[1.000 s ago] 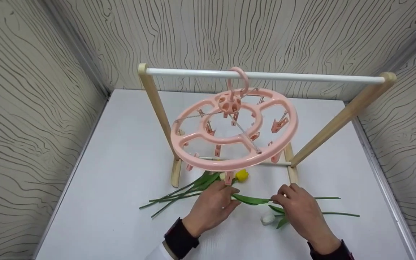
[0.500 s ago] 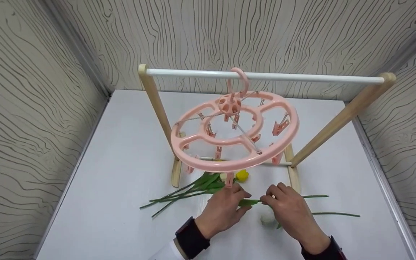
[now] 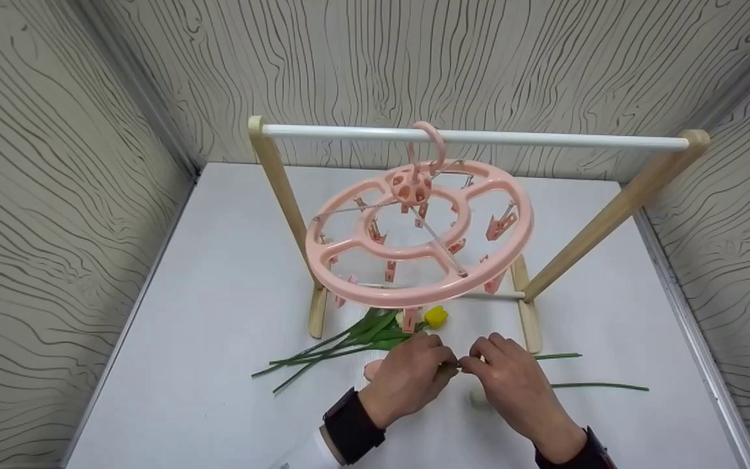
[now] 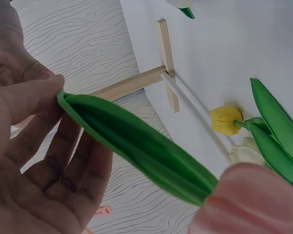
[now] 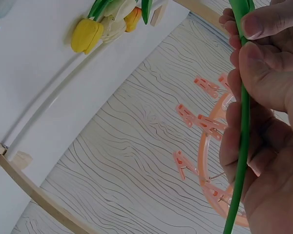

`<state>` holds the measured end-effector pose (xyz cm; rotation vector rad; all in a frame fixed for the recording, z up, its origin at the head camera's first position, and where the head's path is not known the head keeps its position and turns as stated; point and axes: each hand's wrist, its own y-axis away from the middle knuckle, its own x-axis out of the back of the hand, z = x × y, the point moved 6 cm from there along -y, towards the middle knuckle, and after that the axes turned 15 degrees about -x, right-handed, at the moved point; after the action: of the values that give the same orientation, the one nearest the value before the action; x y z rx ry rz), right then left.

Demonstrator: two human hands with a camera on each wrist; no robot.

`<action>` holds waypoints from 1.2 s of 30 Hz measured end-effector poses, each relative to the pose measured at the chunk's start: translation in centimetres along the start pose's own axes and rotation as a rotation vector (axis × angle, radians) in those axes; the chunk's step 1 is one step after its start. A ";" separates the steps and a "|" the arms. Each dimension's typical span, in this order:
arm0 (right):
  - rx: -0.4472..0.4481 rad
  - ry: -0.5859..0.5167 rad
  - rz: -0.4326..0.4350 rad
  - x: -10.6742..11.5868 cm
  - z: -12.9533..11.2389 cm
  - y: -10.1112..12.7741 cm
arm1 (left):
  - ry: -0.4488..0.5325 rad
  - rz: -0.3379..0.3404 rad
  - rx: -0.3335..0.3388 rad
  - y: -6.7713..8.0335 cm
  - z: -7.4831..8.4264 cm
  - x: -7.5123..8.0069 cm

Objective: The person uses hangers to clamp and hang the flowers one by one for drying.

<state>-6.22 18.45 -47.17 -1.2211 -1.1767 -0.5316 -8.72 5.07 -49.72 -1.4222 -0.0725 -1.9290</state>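
Note:
In the head view, my left hand [image 3: 407, 378] and right hand [image 3: 512, 391] meet almost fingertip to fingertip over a pink tulip. Its bloom [image 4: 254, 204] looms at the lower right of the left wrist view. My left thumb and index finger pinch the base of its folded green leaf [image 4: 136, 136]. Between thumb and fingers, my right hand holds the green stem [image 5: 244, 122], which runs down across the palm. Partly hidden under the right hand lies a white tulip [image 3: 479, 397], its stem pointing right.
Several tulips, one with a yellow bloom [image 3: 435, 317], lie left of centre. A pink round clip hanger [image 3: 407, 296] hangs from the white bar [image 3: 544, 139] of a wooden stand [image 3: 284, 195], above and beyond the hands. Patterned walls enclose the white table [image 3: 219, 260].
My left hand has moved right and my right hand left, bringing their fingertips together at the leaf base. The held stem has shifted left, and the pink bloom now shows beside the left hand.

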 end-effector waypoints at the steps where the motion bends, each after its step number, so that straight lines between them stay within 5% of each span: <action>1: 0.000 -0.003 0.013 0.1 0.0 0.0 | 0.004 -0.001 0.004 0.0 -0.1 0.0; 6: -0.006 -0.058 0.142 1.1 0.0 0.5 | 0.047 0.004 0.032 0.3 -0.6 0.3; 12: -0.056 -0.330 0.251 1.9 0.8 1.6 | 0.141 0.048 0.102 1.0 -1.3 0.7; 22: -0.673 -1.040 0.062 0.2 3.7 2.1 | 0.336 0.153 0.175 2.1 -1.6 1.1; 25: -0.756 -1.150 0.038 0.2 3.8 1.6 | 0.380 0.170 0.189 2.2 -1.6 1.1; 31: -0.760 -1.241 0.035 0.6 3.5 0.3 | 0.449 0.190 0.213 2.5 -1.6 0.9; 36: -0.596 -1.233 0.077 1.4 2.8 -0.6 | 0.448 0.215 0.188 2.6 -1.3 0.9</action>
<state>-7.32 21.18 -45.95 -2.2338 -2.0442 0.0152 -8.41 2.09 -50.40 -0.8175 0.1028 -1.9556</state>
